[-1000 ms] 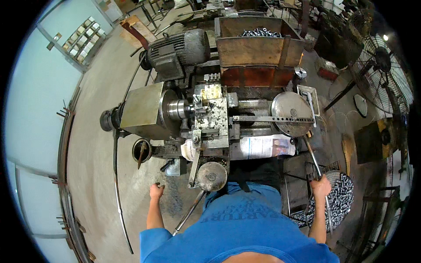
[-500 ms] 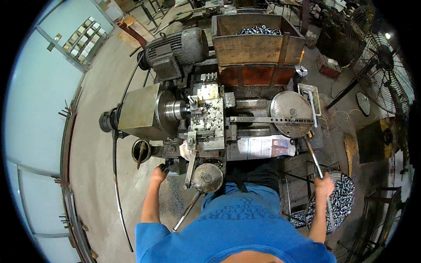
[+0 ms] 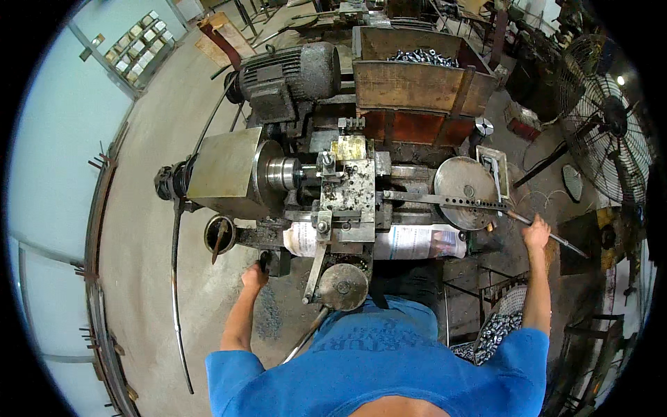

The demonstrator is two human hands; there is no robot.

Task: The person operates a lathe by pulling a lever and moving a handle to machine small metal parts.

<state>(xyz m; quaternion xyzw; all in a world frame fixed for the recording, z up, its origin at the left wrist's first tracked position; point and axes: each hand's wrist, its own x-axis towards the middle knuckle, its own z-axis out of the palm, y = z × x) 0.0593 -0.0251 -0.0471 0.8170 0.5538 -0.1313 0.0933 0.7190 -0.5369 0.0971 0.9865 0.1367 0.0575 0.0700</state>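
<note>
My right hand point(image 3: 537, 235) is closed round a long metal lever point(image 3: 566, 244), at the right of a small lathe. The lever slants outward from the round metal disc point(image 3: 467, 191), over which a perforated flat bar point(image 3: 445, 199) lies. My left hand point(image 3: 255, 276) is closed on a black handle point(image 3: 265, 261) at the lathe's lower left; the fingers partly hide it. Between my hands is the tool slide point(image 3: 347, 187), sprinkled with dark chips. To its left is the round chuck point(image 3: 281, 174). A smaller disc point(image 3: 343, 286) with its own lever point(image 3: 306, 337) sits nearer my body.
A wooden box point(image 3: 417, 87) of metal parts stands behind the lathe, beside the motor point(image 3: 288, 73). Below my right arm is a basket point(image 3: 511, 306) of small metal pieces. A pot point(image 3: 210, 235) holds a brush-like stick. A caged fan point(image 3: 615, 111) stands at right.
My right hand has swung the lever forward and outward, away from my body. The tool slide sits a little farther right of the chuck. My left hand stays on the handle.
</note>
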